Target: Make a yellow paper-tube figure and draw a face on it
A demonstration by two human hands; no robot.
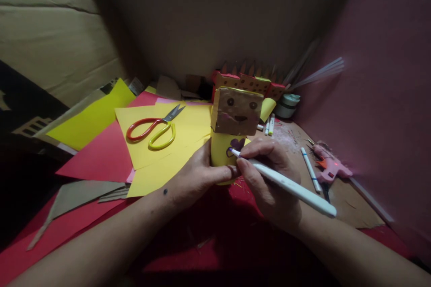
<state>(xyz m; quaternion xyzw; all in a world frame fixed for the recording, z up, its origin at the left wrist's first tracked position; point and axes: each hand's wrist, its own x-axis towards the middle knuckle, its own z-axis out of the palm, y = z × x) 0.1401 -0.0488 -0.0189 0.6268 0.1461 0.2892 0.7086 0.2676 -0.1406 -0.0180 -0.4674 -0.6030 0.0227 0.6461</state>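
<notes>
A paper figure (237, 112) stands upright in front of me, with a square brown cardboard head bearing drawn eyes and a nose, above a yellow cylindrical body. My left hand (205, 170) is wrapped around the lower body, thumb across its front. In my right hand (272, 175) is a white marker pen (292, 186), gripped between thumb and fingers. Its purple tip touches the yellow body at a purple flower-like drawing (236, 145), where one petal is only outlined and others are filled in.
Scissors (151, 132) with red and yellow handles lie on yellow paper (188, 134) at left, over red sheets (97, 157). Cardboard strips (84, 195) lie nearer. At right are a pink glue gun (333, 166) and another marker (310, 168). More cardboard figures (249, 81) stand behind.
</notes>
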